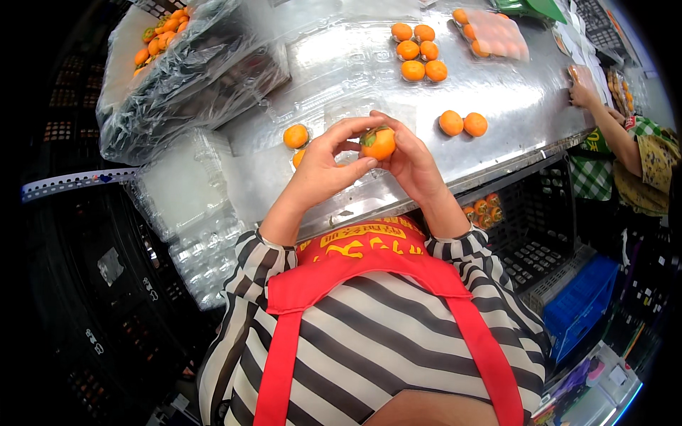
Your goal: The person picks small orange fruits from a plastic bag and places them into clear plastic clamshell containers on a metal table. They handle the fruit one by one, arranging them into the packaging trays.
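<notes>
Between my two hands, above the near part of the metal table (pixel 334 53), is an orange persimmon (pixel 379 144) with its green leafy cap turned up and to the left. My left hand (pixel 328 162) grips it from the left, thumb along its lower side. From the right, my right hand (pixel 414 165) curls its fingers round the same fruit. Just left of my left hand lies a loose persimmon (pixel 295 135), with another partly hidden by the hand. Two more persimmons (pixel 451 123) rest side by side to the right. Clear plastic trays (pixel 284 106) lie behind my hands.
Several persimmons (pixel 408 50) sit in rows farther back, near a wrapped pack (pixel 497 34). A plastic-lined box of persimmons (pixel 160 42) stands at left, above stacked clear trays (pixel 186 186). A co-worker's hand (pixel 584 94) is at right. Below the table are a black crate (pixel 536 220) and a blue crate (pixel 582 302).
</notes>
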Tool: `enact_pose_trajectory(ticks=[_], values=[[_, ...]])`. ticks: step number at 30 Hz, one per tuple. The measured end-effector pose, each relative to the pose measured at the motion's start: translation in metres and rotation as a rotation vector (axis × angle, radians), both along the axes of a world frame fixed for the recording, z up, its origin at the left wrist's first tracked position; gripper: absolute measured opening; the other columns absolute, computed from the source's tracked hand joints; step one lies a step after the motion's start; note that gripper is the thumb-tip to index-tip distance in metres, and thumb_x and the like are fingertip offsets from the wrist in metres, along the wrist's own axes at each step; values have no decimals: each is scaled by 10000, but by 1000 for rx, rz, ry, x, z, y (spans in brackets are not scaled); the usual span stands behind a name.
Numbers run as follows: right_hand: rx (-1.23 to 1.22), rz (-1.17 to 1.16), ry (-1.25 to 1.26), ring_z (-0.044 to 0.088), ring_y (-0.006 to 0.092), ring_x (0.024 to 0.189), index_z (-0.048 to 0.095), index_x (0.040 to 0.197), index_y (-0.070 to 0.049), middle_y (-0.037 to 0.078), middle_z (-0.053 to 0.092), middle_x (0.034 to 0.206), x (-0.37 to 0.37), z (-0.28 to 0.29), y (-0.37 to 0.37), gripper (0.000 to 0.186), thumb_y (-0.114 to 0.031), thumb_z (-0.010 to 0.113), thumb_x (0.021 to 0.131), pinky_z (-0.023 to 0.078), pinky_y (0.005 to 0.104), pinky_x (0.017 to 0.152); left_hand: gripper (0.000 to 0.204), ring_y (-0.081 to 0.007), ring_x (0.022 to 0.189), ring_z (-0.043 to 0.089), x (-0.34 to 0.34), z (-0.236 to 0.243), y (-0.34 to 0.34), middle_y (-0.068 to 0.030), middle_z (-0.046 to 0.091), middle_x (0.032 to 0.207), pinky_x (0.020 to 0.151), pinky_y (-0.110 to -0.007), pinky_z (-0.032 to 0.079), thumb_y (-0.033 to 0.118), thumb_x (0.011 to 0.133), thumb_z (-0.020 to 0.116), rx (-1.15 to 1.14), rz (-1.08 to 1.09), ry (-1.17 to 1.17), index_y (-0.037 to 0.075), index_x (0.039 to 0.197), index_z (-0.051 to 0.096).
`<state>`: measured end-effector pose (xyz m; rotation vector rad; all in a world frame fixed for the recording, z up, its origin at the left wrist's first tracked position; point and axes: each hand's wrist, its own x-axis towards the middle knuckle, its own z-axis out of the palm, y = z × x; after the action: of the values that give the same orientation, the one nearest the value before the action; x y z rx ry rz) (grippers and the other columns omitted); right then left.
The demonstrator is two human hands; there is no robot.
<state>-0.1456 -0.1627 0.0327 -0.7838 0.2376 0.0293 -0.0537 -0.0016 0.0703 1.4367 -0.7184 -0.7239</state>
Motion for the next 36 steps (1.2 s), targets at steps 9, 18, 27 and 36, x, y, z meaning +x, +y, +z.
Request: enact_pose_trajectory(ticks=[9, 18, 27, 36], values=[[-380, 4, 51, 639, 133, 759, 517, 1288, 2, 69, 671, 872, -4, 6, -15, 434, -300, 498, 978, 500, 254, 756, 481, -207, 1103, 587, -3, -15, 3, -150, 548, 1245, 930, -333, 501, 153, 903, 629, -215, 40, 624, -16, 1313, 443], [-451, -197, -44, 623, 136, 949, 553, 1228, 18, 122, 655, 1058, -1, 7, -23, 360, -118, 619, 902, 489, 252, 784, 443, -224, 929, 659, -7, -24, 2, -149, 604, 1132, 796, -326, 554, 361, 981, 513, -219, 93, 882, -2, 1231, 470], [-766, -47, -258, 575, 176, 1096, 576, 1253, -52, 69, 584, 1190, 2, 16, -9, 534, -126, 751, 754, 464, 316, 906, 448, -149, 776, 652, -11, -23, -2, -82, 650, 932, 676, -248, 529, 438, 952, 544, -122, 143, 862, 28, 1131, 540], [-843, -24, -220, 577, 176, 1089, 572, 1243, -24, 80, 592, 1179, 0, 20, -7, 526, -112, 749, 756, 458, 308, 933, 419, -121, 720, 641, -13, -29, -4, -59, 643, 877, 628, -241, 519, 444, 958, 528, -10, 219, 754, 44, 1076, 559]])
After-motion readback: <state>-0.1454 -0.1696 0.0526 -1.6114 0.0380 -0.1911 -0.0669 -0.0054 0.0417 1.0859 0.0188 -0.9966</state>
